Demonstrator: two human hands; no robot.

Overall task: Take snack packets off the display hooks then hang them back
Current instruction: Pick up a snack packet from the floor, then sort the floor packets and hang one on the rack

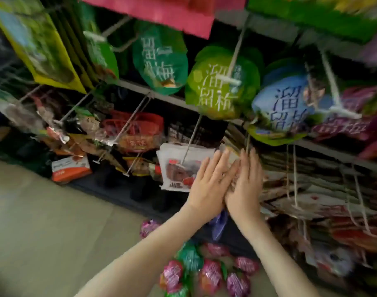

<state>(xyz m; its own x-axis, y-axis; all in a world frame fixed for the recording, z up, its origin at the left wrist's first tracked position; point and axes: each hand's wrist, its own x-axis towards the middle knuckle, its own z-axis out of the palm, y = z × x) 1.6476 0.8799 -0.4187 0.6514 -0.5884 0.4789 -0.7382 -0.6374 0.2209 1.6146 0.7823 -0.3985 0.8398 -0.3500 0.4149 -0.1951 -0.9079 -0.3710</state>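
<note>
Two bare forearms reach in from the near side toward the lower row of a crowded snack rack. The left hand (211,181) and the right hand (245,183) sit side by side, touching along their inner edges with their backs turned up. Their fingers are stretched out straight and lie flat against a blurred packet (234,161) in that row. Neither hand is visibly curled round anything, though both thumbs are hidden underneath. Just left of the left hand hangs a stack of white snack packets (176,168) printed with red fruit, threaded on a thin metal hook (190,142) that slants down toward the near side. Right of the hands, tightly packed packets (301,189) hang edge-on from pale hooks. On the row above hang rounded pouches with large Chinese lettering: from left to right a dark green pouch (161,61), a lime-green pouch (213,93), a blue pouch (286,103) and a purple pouch (343,125). A white and orange packet (69,168) lies low at the left foot of the rack. A heap of small pink and green packets (209,273) lies on the pale floor (44,221) between the forearms. Everything is blurred, so the small print cannot be read.
</note>
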